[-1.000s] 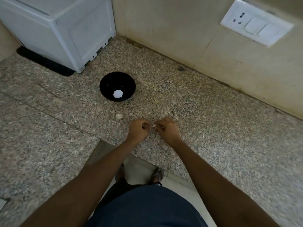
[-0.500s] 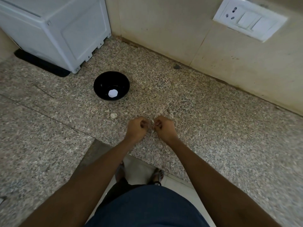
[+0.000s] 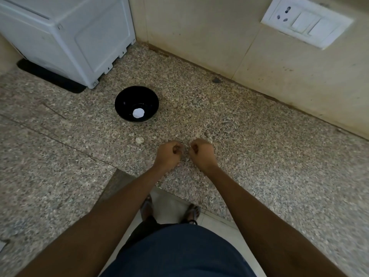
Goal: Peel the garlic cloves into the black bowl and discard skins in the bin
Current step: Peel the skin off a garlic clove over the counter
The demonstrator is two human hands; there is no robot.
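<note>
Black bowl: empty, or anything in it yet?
Not empty. The black bowl stands upright on the counter with one white piece, likely peeled garlic, lying at its bottom.

Beyond the grip, the black bowl (image 3: 137,103) looks glossy and smooth, catching small highlights — a matt white piece (image 3: 138,113) lies inside it. The bench (image 3: 259,146) under the grip is speckled polished stone. Farther off, the white appliance (image 3: 65,37) has a smooth plastic-looking shell — the wall (image 3: 199,37) is matt tile.

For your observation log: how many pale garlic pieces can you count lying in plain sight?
2: one garlic clove inside the black bowl, one small piece on the counter nearer the person. The curled hands may hide more.
</note>
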